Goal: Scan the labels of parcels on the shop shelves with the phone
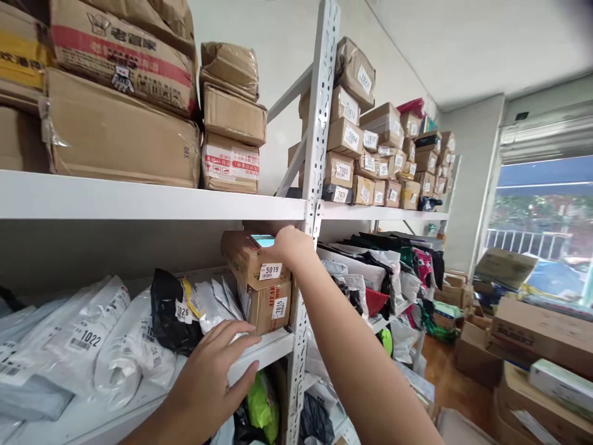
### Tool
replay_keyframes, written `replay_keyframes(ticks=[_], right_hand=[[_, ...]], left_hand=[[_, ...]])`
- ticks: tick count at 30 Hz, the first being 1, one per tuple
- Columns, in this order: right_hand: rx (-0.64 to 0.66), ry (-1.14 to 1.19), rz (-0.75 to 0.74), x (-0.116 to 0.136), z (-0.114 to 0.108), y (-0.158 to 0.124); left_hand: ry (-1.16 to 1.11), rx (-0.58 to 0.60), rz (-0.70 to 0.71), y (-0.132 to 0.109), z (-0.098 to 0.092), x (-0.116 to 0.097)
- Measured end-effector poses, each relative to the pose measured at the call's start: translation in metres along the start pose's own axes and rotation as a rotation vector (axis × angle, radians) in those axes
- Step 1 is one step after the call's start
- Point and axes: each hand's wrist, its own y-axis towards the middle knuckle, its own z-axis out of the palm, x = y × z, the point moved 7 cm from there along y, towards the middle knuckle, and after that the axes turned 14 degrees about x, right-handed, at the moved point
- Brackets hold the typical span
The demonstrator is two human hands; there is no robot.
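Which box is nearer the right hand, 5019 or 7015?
Box 5019, the upper one: the right hand is at its top; box 7015 sits beneath.

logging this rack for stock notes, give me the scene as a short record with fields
right hand: at the right side of box 5019; grip unclear
left hand: open, in front of the lower shelf; contact unclear
box stack: 5019 on top of box 7015
picture left of stack: plastic mailers, including black bag 1026 and white bag 1022
upper shelf: brown cartons
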Motion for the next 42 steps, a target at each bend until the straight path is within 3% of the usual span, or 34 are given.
replay_keyframes(ticks=[3,6,9,11,14,18,21,23,28,36,42], right_hand=[[0.052,0.017,0.044,-0.008,0.003,0.001],[0.060,0.047,0.055,-0.016,0.004,-0.021],[-0.010,0.122,0.053,-0.024,0.015,-0.071],[-0.160,0.289,-0.011,-0.027,0.028,-0.118],[-0.293,0.462,-0.042,-0.035,0.069,-0.188],[-0.185,0.840,0.021,-0.057,0.133,-0.242],[0.010,1.308,0.023,-0.065,0.167,-0.255],[0.115,1.479,0.026,-0.062,0.179,-0.258],[0.175,1.490,0.161,-0.042,0.200,-0.263],[-0.011,1.626,0.362,-0.002,0.227,-0.264],[-0.082,1.479,0.403,0.025,0.229,-0.269]], left_hand=[[-0.441,-0.051,-0.197,0.017,0.006,0.022],[-1.054,-0.107,-0.296,0.037,0.013,0.035],[-1.556,-0.131,-0.204,0.049,0.017,0.016],[-1.724,-0.144,-0.149,0.042,0.022,-0.003],[-1.874,-0.026,-0.296,0.013,0.055,-0.026],[-1.943,0.153,-0.481,-0.036,0.106,-0.035],[-1.908,0.292,-0.548,-0.062,0.130,-0.031],[-1.876,0.367,-0.605,-0.075,0.137,-0.027],[-1.836,0.430,-0.587,-0.099,0.129,-0.018],[-1.770,0.391,-0.624,-0.135,0.100,0.008],[-1.760,0.412,-0.608,-0.156,0.087,0.018]])
